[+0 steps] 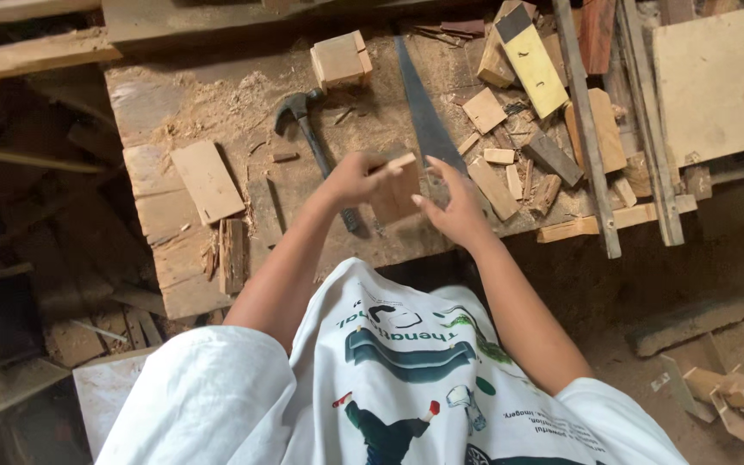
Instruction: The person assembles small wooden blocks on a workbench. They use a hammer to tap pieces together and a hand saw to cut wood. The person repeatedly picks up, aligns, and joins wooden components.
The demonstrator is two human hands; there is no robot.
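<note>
A: Wooden block point(395, 191): where does it sit in the view?

B: It is held up over the near edge of the workbench point(217, 95), about the middle of the scene, above the scattered sawdust.

A: Which hand carries it?

B: The left hand point(350, 178) grasps it, thumb and fingers pinched on its left side. The right hand point(449, 202) is spread, fingers released, fingertips touching or just beside the block's right face; the view does not settle which.

A: And what lies around it?

B: A claw hammer point(312, 142) lies on the bench to the left, its handle running under the left hand. A handsaw point(424, 108) lies just beyond the block, its blade pointing far. A small wooden box point(340, 58) stands at the far edge. A yellow board point(534, 58) rests far right among offcuts point(510, 168).
</note>
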